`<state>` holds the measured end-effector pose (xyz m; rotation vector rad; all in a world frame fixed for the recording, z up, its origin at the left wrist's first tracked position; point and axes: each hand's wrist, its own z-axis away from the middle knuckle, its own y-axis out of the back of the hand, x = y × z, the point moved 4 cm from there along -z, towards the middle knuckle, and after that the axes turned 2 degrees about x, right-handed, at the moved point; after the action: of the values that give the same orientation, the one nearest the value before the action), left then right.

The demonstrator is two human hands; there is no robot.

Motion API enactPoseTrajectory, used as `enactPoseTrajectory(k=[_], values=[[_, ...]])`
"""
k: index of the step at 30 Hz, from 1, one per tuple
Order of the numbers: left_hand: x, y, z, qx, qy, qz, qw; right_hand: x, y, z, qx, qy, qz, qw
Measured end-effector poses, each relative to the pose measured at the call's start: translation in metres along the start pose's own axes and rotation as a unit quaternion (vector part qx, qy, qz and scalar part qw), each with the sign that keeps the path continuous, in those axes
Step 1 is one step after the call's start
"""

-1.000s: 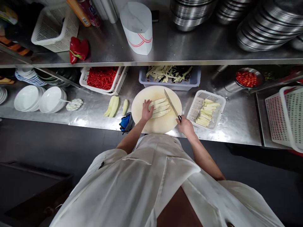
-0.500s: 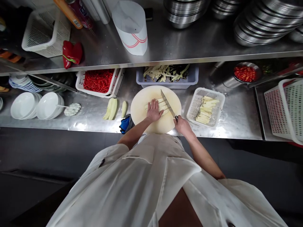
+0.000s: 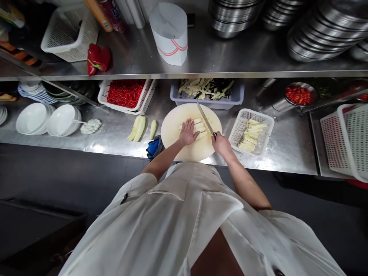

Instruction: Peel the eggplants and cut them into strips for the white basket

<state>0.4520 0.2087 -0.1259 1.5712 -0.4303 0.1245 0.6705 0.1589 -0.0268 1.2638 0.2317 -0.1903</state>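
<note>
On the round white cutting board lie pale strips of what looks like peeled eggplant. My left hand rests flat on their left part, fingers stretched out, hiding some of them. My right hand is closed round the handle of a kitchen knife. The blade points away and to the left, just right of the strips; whether its edge touches the board I cannot tell. A white basket with cut pale strips stands to the right of the board.
Peeled pale vegetables and a blue cloth-like item lie left of the board. Behind are a lavender bin of peelings and a basket of red chillies. A steel shelf overhangs the counter; white bowls stand far left.
The view has shifted slightly. The knife and my right hand have moved a little forward, away from my body, over the board. My left hand lies flatter and slightly further left on the strips.
</note>
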Motion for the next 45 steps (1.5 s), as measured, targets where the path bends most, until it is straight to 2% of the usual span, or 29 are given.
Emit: enactPoseTrajectory(k=[9,14,17,19,21,23,24,25,27,31,33,35,38,41,43,45], values=[[-0.019,0.01,0.015,0.012,-0.006,0.006,1.0,0.003,-0.014,0.008,-0.007,-0.016,-0.016,1.0],[-0.027,0.017,0.015,0.015,-0.012,0.045,0.999,0.005,-0.012,0.01,-0.007,-0.025,-0.023,0.999],[-0.06,0.038,0.021,0.074,0.034,0.064,0.995,0.007,-0.008,0.022,0.005,-0.029,-0.028,0.999],[-0.098,0.06,0.031,0.146,0.113,0.077,0.98,0.006,-0.009,0.04,0.026,-0.027,-0.037,0.999],[-0.137,0.081,0.043,0.21,0.199,0.091,0.953,0.003,-0.016,0.062,0.034,-0.026,-0.053,0.998],[-0.162,0.095,0.051,0.236,0.236,0.098,0.937,-0.003,-0.027,0.082,0.019,-0.027,-0.066,0.997],[-0.166,0.097,0.052,0.232,0.231,0.097,0.94,-0.008,-0.032,0.09,0.008,-0.027,-0.068,0.997],[-0.164,0.097,0.05,0.215,0.214,0.094,0.948,-0.014,-0.037,0.095,-0.003,-0.026,-0.067,0.997],[-0.144,0.088,0.041,0.163,0.162,0.082,0.97,-0.028,-0.043,0.1,-0.015,-0.024,-0.059,0.998],[-0.074,0.056,0.022,0.055,0.054,0.047,0.996,-0.051,-0.046,0.093,-0.026,-0.027,-0.046,0.998],[-0.045,0.04,0.019,0.029,0.026,0.033,0.999,-0.057,-0.046,0.09,-0.028,-0.031,-0.044,0.998],[-0.028,0.029,0.021,0.028,0.024,0.028,0.999,-0.061,-0.047,0.09,-0.025,-0.033,-0.044,0.998],[-0.019,0.018,0.024,0.041,0.031,0.022,0.998,-0.063,-0.048,0.09,-0.026,-0.037,-0.043,0.998],[-0.024,0.013,0.022,0.033,0.027,0.029,0.999,-0.064,-0.048,0.089,-0.035,-0.042,-0.045,0.997],[-0.036,0.014,0.019,0.026,0.033,0.059,0.997,-0.064,-0.047,0.086,-0.044,-0.045,-0.047,0.997],[-0.061,0.023,0.016,0.051,0.077,0.102,0.991,-0.063,-0.046,0.083,-0.051,-0.047,-0.045,0.997]])
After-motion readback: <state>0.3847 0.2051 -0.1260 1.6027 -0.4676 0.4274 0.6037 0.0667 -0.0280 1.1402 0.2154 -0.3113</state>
